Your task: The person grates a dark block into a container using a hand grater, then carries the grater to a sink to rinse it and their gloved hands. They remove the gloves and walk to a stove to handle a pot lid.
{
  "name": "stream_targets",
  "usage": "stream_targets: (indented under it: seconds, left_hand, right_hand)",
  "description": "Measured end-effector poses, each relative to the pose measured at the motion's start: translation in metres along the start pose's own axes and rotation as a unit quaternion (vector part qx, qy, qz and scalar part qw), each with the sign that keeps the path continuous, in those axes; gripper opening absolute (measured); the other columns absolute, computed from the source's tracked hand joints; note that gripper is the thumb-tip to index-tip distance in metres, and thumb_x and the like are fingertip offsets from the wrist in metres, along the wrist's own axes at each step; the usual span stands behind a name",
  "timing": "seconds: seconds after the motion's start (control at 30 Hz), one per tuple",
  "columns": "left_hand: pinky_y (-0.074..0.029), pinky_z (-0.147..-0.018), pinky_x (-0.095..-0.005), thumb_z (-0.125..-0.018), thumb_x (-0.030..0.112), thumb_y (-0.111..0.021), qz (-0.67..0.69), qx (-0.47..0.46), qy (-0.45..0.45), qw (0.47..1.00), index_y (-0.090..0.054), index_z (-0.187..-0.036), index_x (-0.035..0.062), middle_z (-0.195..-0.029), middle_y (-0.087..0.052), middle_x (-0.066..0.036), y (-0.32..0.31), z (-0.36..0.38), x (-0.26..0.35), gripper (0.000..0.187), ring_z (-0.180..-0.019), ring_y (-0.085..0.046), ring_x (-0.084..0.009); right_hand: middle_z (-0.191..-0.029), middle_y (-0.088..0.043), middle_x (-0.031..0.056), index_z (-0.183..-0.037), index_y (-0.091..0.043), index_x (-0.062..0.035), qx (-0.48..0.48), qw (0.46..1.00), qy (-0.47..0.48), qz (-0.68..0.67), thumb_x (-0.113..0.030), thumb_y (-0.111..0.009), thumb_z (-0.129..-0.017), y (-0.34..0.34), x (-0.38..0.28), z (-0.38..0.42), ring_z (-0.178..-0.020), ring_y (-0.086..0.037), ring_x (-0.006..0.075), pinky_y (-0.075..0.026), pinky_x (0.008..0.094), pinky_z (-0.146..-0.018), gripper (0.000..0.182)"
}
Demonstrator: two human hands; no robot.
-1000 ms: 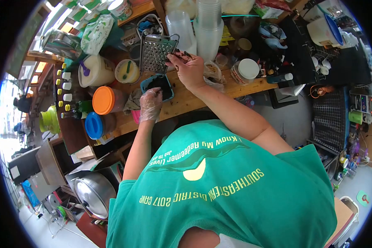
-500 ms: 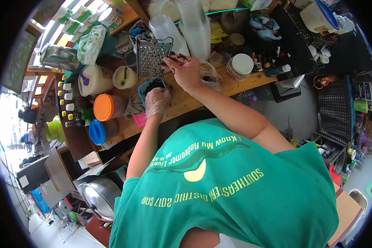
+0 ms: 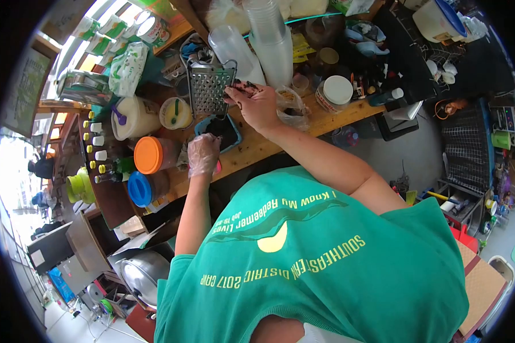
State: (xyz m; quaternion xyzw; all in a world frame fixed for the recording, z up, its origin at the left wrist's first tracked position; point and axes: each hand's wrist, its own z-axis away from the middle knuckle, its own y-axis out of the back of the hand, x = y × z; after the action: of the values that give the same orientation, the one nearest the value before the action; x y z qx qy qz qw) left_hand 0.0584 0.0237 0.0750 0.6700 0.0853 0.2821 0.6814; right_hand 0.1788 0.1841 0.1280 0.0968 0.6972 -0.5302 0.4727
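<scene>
My right hand (image 3: 256, 107) has its thumb and fingers closed at the right edge of a metal box grater (image 3: 209, 91). Dark crumbly shreds stick to those fingers. The grater stands tilted above a blue tub (image 3: 235, 137) that holds dark shredded stuff. At the tub's left edge is my left hand (image 3: 204, 151) in a clear plastic glove. Its fingers are curled together, and what they hold, if anything, is hidden. A pink item (image 3: 217, 166) shows partly beside the left wrist.
Left of the grater stand a cream-filled tub (image 3: 176, 113) with a green spoon, an orange-lidded jar (image 3: 149, 155) and a blue-lidded jar (image 3: 140, 188). Behind it rise stacked clear cups (image 3: 269, 43). A white-lidded jar (image 3: 334, 93) and a plastic bag (image 3: 293, 108) are on the right.
My left hand has moved left and down, out of the blue tub to its edge, so more dark contents show. The right hand and grater have hardly moved.
</scene>
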Motion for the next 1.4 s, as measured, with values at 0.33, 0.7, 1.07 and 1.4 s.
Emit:
stream_targets:
  seconds: [0.33, 0.7, 1.07, 1.4]
  left_hand:
    - [-0.050, -0.074, -0.0424, -0.073, 0.015, -0.076, 0.095, 0.074, 0.035, 0.992, -0.065, -0.086, 0.0060, -0.083, -0.065, -0.018, 0.003, -0.045, -0.037, 0.019, -0.084, -0.064, -0.0361]
    - [-0.051, -0.081, -0.0387, -0.076, 0.009, -0.072, 0.352, -0.153, -0.001, 0.924, -0.064, -0.108, 0.0039, -0.102, -0.067, -0.019, -0.032, -0.110, -0.087, 0.033, -0.093, -0.064, -0.0332]
    - [-0.052, -0.077, -0.0364, -0.079, 0.008, -0.069, 0.230, 0.008, -0.064, 0.971, -0.070, -0.100, 0.0052, -0.088, -0.070, -0.016, 0.078, -0.040, -0.011, 0.021, -0.082, -0.069, -0.0283]
    - [-0.052, -0.082, -0.0409, -0.083, 0.011, -0.065, 0.157, 0.034, -0.030, 0.987, -0.069, -0.102, 0.0039, -0.092, -0.069, -0.019, -0.008, 0.014, -0.018, 0.021, -0.095, -0.065, -0.0352]
  right_hand:
    - [-0.097, -0.067, 0.0115, -0.097, -0.063, 0.0085, 0.019, 1.000, 0.003, 0.015, 0.002, -0.064, -0.088, -0.001, -0.004, 0.004, -0.085, -0.066, 0.0155, -0.061, 0.0313, -0.077, 0.011]
    - [-0.097, -0.066, 0.0109, -0.096, -0.063, 0.0080, 0.034, 0.999, 0.012, 0.029, 0.001, -0.065, -0.088, -0.004, -0.009, 0.013, -0.086, -0.066, 0.0159, -0.061, 0.0318, -0.077, 0.010]
    - [-0.094, -0.067, 0.0098, -0.098, -0.064, 0.0086, 0.036, 0.999, 0.026, 0.006, 0.003, -0.065, -0.087, -0.003, -0.004, 0.013, -0.081, -0.065, 0.0138, -0.060, 0.0280, -0.073, 0.012]
    - [-0.093, -0.067, 0.0095, -0.095, -0.064, 0.0087, 0.016, 1.000, 0.009, 0.022, 0.003, -0.065, -0.087, -0.008, -0.004, 0.006, -0.080, -0.066, 0.0147, -0.061, 0.0299, -0.073, 0.010]
